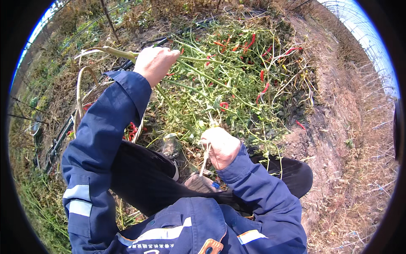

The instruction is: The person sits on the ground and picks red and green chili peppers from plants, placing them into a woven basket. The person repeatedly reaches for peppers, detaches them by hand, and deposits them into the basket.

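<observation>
My left hand [155, 65] is raised at the upper left, closed around the thick green stem [119, 52] of a pulled chili pepper plant. Its torn pale end sticks out to the left, while thin green branches [209, 79] spread to the lower right. Lower down, my right hand [222, 147] is clenched on a pale dry plant stem [205, 158], whose end hangs below the fist. Before me lies a heap of wilted chili plants [196, 108] with red chili peppers [252, 41] among the leaves. One curled red chili [224, 106] shows just above my right hand.
A wicker basket [79, 95] with a tall handle holds red chilies [131, 131] beside my left forearm, which partly hides it. Black hoses [58, 143] run along the left. A loose chili [300, 125] lies on bare soil at the right. Greenhouse hoops [355, 19] stand beyond.
</observation>
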Motion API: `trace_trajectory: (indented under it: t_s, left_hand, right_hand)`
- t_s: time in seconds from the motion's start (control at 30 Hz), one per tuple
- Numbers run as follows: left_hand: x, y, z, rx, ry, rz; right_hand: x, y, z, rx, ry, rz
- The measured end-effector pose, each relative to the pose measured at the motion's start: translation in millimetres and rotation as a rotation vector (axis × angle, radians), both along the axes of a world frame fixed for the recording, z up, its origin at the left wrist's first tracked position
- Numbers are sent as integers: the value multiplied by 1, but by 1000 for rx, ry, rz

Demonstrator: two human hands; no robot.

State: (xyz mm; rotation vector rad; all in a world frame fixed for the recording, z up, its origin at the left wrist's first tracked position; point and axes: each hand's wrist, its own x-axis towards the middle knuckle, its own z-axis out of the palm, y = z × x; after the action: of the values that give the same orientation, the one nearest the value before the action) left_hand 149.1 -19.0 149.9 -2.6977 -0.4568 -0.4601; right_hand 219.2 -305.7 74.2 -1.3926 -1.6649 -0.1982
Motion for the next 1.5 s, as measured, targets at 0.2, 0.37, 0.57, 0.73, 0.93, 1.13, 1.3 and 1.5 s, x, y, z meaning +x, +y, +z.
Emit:
trace_trajectory:
  t_s: [0.2,0.37,0.57,0.73,0.93,1.13,1.3,1.5]
  left_hand:
    - [16,32,-13,-55,-28,-29]
    - [19,60,-22,11,31,2]
    - [8,64,-46,-197,164,96]
    - [9,47,-54,-196,175,89]
    - [11,-3,-42,97,31,-38]
    - [-12,-20,-34,147,3,-12]
    - [-52,-36,-31,-57,188,48]
    - [-73,-55,-18,-468,256,95]
  right_hand:
    - [1,-127,61,-45,455,298]
    - [32,-263,114,325,884,-224]
    - [87,-568,159,820,881,-1298]
    - [79,-757,99,947,1062,-1717]
    - [180,-581,44,630,1156,-1351]
    - [161,-191,27,-557,392,-429]
    - [146,-48,1,-644,-3,-310]
    - [206,-6,-55,-777,41,-388]
